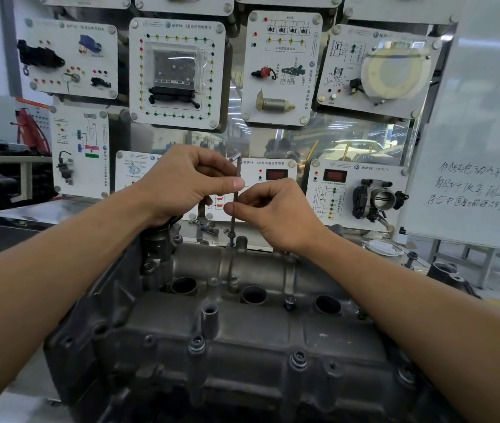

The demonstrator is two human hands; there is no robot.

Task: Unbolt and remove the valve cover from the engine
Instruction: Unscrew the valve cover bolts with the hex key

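Head view: left hand point(181, 184) is pinching the top of an L-shaped hex key point(233, 225) between thumb and forefinger at centre frame. Right hand point(276, 215) is pinching the shaft lower down, its other fingers curled. The key is standing upright, with its tip sitting in a bolt point(230, 239) on the far edge of the valve cover point(242, 328). The cover is filling the lower half of the frame, seated on the engine. Near-edge bolts point(299, 360) are looking not yet removed. The cover is probably cast metal: stiff, heavy, maybe oily. It is likely best lifted two-handed by the long edges.
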